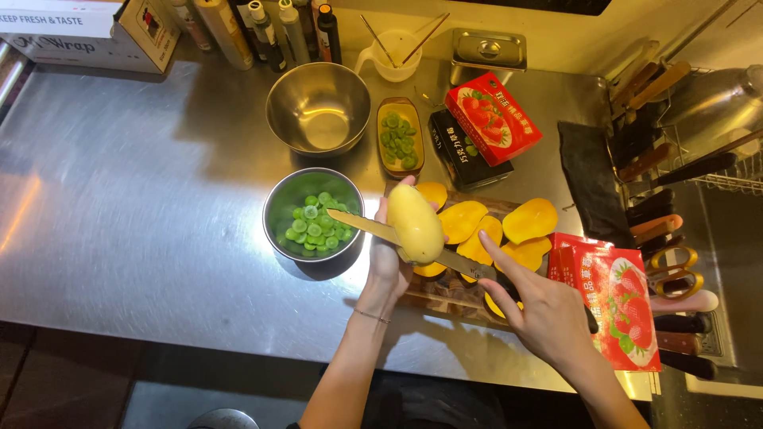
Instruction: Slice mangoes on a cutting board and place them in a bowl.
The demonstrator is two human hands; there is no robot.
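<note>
Hands: left hand (387, 262) cups a peeled mango (414, 223) from behind, fingers closed round it and thumb tip showing at its far end; right hand (547, 314) is closed on the handle of a long knife (397, 236), forefinger laid out along the spine.
Steel counter (127, 199): smooth and shiny, so the wooden cutting board (445, 298) under the hands could slide on it if pressed sideways.
Empty steel bowl (319, 108): far of the hands, well apart, no hazard I can see.
Bowl of green slices (313, 214): just left of the mango; the knife tip reaches over its rim, so a forward slip could knock it or drop juice in.
Red strawberry packets (616, 298): right of the board, touching its edge near the right wrist; an elbow sweep could push them off the near edge.
Mango: held in the air above the left part of the board, blade crossing its near side; peeled flesh is likely slick, so it could squirt out of the grip.
Cut mango pieces (497, 230): spread on the board to the right, crowding the landing room.
Knife: edge runs close to the left palm; a sudden give in the fruit would likely send it into the fingers.
</note>
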